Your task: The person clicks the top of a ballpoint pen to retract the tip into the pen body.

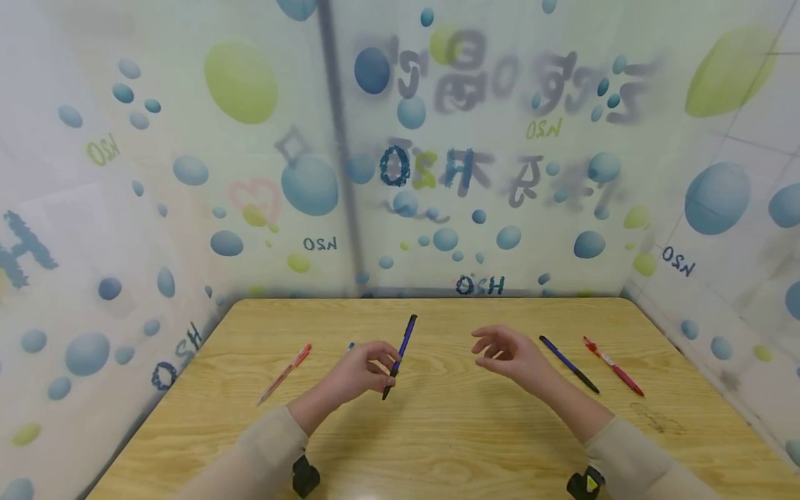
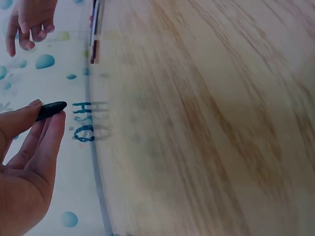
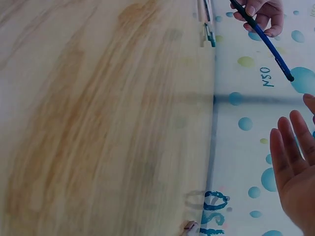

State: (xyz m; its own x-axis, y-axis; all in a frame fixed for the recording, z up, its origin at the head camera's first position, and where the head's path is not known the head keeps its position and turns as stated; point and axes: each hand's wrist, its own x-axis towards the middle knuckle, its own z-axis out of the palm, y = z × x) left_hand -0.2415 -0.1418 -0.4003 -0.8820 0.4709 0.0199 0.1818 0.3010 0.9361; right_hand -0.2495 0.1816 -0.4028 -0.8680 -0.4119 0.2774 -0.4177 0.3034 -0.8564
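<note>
My left hand (image 1: 365, 368) pinches a blue pen (image 1: 405, 345) with black ends near its lower part, the pen tilted and held up above the table. In the left wrist view only the pen's dark end (image 2: 53, 110) shows, between thumb and fingers. The right wrist view has the blue pen (image 3: 273, 50) slanting out of the left hand (image 3: 263, 14). My right hand (image 1: 515, 354) hovers above the table with loosely bent fingers and nothing in it; its palm (image 3: 300, 191) shows in the right wrist view.
On the wooden table (image 1: 437, 437) a red pen (image 1: 284, 375) lies at left, and a teal-tipped pen (image 1: 351, 346) is mostly hidden behind my left hand. At right lie another blue pen (image 1: 569, 363) and a red pen (image 1: 614, 367). Printed curtains (image 1: 437, 257) surround the table.
</note>
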